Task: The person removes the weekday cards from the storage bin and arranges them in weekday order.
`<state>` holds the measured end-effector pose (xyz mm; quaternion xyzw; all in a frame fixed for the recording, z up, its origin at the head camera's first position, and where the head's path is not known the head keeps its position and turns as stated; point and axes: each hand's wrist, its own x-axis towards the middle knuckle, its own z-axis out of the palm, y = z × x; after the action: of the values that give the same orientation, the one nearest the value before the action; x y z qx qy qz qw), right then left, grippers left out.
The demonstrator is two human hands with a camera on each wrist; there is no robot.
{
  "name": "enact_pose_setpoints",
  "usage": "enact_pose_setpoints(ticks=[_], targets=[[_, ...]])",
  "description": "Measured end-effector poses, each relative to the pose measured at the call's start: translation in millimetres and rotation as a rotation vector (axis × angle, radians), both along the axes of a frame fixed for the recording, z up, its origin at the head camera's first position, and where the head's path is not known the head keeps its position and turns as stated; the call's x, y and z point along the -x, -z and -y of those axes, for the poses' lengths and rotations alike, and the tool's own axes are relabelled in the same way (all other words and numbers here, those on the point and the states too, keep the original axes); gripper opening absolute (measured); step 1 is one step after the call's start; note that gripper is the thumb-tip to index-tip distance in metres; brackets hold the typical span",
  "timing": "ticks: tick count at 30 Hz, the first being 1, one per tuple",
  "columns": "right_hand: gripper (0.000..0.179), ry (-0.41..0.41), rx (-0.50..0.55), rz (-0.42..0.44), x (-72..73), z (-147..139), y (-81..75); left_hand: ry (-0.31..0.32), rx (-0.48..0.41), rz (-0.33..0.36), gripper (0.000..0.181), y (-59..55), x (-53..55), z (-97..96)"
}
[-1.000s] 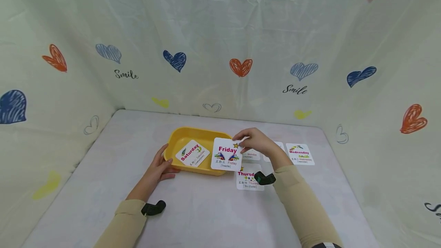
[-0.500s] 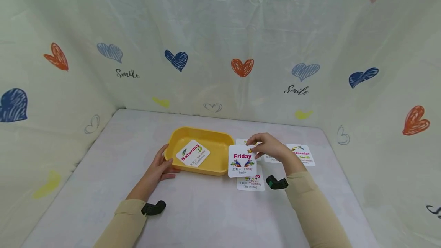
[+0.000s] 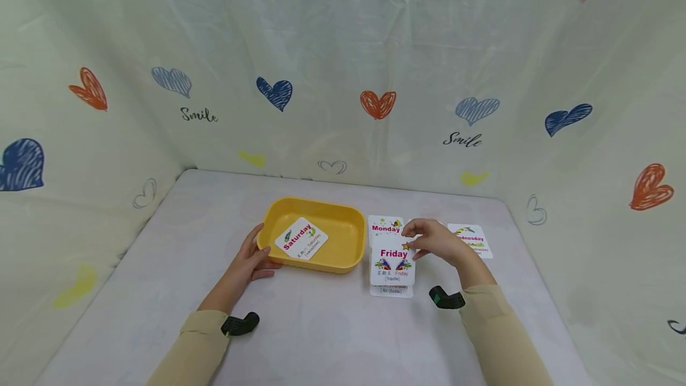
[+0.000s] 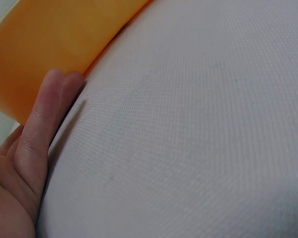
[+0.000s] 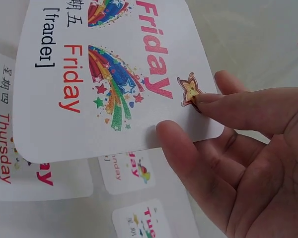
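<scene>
Yellow tray (image 3: 341, 236), white Friday card (image 3: 392, 267).
Right hand (image 3: 438, 243) pinched the card's corner above the Thursday card (image 3: 392, 292); left hand (image 3: 246, 262) gripped the tray's end.

A white Friday card (image 3: 393, 267) bears pink lettering (image 3: 393, 253) and multicoloured bursts (image 5: 114, 82), the tray (image 3: 345, 234) is plain yellow, and red and blue hearts (image 3: 377, 105) pattern the pale backdrop (image 3: 332, 34).

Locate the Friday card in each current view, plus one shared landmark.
Head: Friday card, right of centre, below mid-height, in the right hand.
Left wrist: not in it.
Right wrist: upper left, large.
Shared landmark, head and right wrist: Thursday card, partly hidden behind it.
</scene>
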<state>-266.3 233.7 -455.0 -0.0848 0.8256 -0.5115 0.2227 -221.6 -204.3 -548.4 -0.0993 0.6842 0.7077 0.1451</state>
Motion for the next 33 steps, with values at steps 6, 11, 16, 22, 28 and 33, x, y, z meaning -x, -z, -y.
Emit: enact_pose_setpoints(ticks=[6,11,16,22,28,33], targets=[[0.020,0.035,0.008,0.034,-6.9,-12.9,10.9,-0.005,0.021,-0.013,0.067,2.1,0.4,-1.7],[0.018,0.060,-0.003,0.042,-11.1,-23.0,19.2,-0.004,0.010,-0.011,0.067,2.2,0.0,-1.1],[0.016,0.089,-0.033,0.056,-14.9,-32.9,28.4,-0.002,0.013,-0.016,0.068,2.6,-0.1,-0.5],[0.018,0.116,-0.054,0.063,-19.1,-42.8,35.7,-0.008,0.021,-0.014,0.068,2.2,-0.1,-1.5],[0.018,0.137,-0.076,0.075,-19.4,-55.0,44.0,-0.016,0.017,-0.004,0.068,2.2,0.1,-2.0],[0.019,0.136,-0.088,0.067,-20.5,-63.4,45.2,-0.011,0.022,-0.005,0.068,2.2,0.4,-1.5]])
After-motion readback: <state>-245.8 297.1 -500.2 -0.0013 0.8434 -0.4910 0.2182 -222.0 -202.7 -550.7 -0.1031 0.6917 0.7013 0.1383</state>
